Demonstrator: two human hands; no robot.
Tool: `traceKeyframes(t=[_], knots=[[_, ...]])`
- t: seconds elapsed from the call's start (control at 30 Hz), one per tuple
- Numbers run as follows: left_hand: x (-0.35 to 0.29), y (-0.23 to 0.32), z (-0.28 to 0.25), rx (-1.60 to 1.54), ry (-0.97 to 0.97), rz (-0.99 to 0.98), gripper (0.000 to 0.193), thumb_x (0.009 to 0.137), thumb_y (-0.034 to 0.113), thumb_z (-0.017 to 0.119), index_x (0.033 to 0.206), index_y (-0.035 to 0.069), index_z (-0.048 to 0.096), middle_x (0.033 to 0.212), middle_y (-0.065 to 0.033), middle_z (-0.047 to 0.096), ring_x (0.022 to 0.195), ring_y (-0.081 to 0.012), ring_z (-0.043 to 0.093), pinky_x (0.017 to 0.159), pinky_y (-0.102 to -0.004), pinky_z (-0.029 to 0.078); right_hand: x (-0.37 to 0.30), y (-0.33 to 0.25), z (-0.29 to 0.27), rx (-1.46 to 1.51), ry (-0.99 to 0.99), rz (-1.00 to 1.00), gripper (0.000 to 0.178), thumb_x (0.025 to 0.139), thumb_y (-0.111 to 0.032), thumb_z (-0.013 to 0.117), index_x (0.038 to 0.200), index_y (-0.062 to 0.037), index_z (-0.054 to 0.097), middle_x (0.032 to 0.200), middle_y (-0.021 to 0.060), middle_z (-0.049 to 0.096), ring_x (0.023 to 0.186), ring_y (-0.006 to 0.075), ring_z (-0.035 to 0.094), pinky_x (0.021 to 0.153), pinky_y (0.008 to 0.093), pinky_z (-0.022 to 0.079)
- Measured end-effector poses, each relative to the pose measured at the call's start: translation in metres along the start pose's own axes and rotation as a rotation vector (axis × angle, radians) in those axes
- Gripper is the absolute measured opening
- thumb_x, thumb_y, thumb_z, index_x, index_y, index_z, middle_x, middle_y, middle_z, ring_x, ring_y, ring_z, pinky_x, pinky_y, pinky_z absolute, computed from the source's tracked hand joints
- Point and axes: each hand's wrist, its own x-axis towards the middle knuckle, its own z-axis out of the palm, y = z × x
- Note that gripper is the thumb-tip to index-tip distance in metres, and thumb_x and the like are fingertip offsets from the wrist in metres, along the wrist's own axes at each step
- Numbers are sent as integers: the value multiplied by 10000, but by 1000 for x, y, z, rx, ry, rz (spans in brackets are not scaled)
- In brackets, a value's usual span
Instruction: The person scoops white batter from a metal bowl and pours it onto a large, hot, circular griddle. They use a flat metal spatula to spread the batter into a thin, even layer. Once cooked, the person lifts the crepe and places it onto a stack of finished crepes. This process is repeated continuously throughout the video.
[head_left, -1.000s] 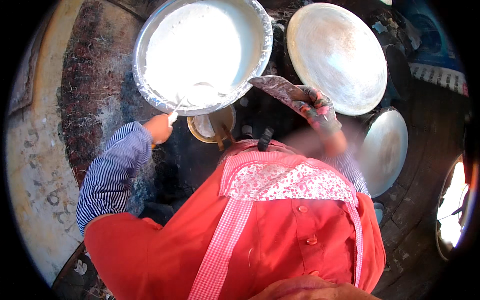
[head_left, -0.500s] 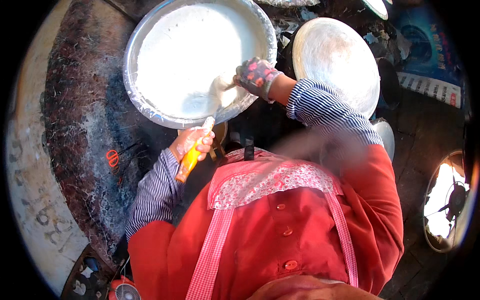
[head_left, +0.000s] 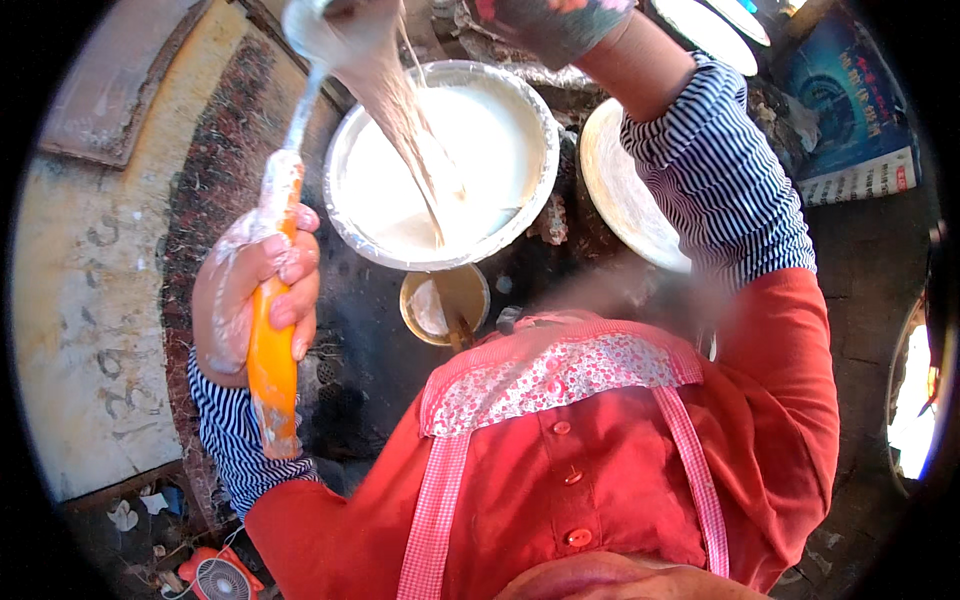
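Note:
My left hand (head_left: 255,290) is bare, smeared white and closed around an orange-handled tool (head_left: 273,345). The tool points up; its slim metal neck leads to a blurred, rounded, whitish head (head_left: 312,32). A light-brown bundle of wet strands (head_left: 395,105) hangs beside that head, its lower tip reaching the white liquid in a round basin (head_left: 342,240). At the top edge is my right hand (head_left: 560,28), in a grey glove with pink patches. Its fingers are cut off by the picture edge, so their grip cannot be made out.
A small round container (head_left: 478,300) stands below the basin. On the right is a round pale disc (head_left: 615,185), partly behind my right sleeve. A pale board with dark marks (head_left: 100,330) curves along the left. A small red fan (head_left: 222,577) sits at lower left.
Both hands have moved up, the left one also to the left. The right hand has left the basin for the top edge. The strand bundle now hangs above the basin, which appears smaller and lower.

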Motion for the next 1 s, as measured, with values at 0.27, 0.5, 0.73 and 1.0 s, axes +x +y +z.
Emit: traceKeyframes(t=[0.27, 0.5, 0.73, 1.0], knots=[[40, -118, -40, 94, 223, 51, 205, 857, 246, 510, 926, 65, 443, 627, -1, 434, 439, -86, 440, 378, -251, 407, -35, -14, 46, 214, -76, 277, 134, 701, -61, 505, 833, -79, 526, 682, 81, 470, 639, 254, 500, 508, 353, 384], [129, -239, -125, -857, -245, -765, 154, 855, 198, 458, 863, 48, 426, 657, 4, 449, 572, -114, 487, 520, -328, 440, -123, -60, 27, 240, -618, 869, 245, 785, -175, 520, 1015, -133, 590, 807, 109, 581, 755, 279, 588, 657, 376, 477], [89, -87, -62, -456, -263, -307, 247, 894, 185, 406, 1023, -21, 448, 702, -8, 423, 502, -77, 436, 395, -264, 444, -195, -58, -19, 222, -307, 1240, 290, 750, -178, 568, 1036, -131, 583, 912, 119, 591, 792, 316, 585, 693, 392, 471], [61, -54, -34, -144, -143, 94, 287, 882, 193, 442, 1070, -18, 389, 697, -11, 408, 467, -74, 427, 351, -235, 427, -229, -81, -39, 384, -141, 1429, 296, 753, -113, 582, 1049, -106, 588, 903, 122, 588, 824, 264, 581, 710, 342, 466]])
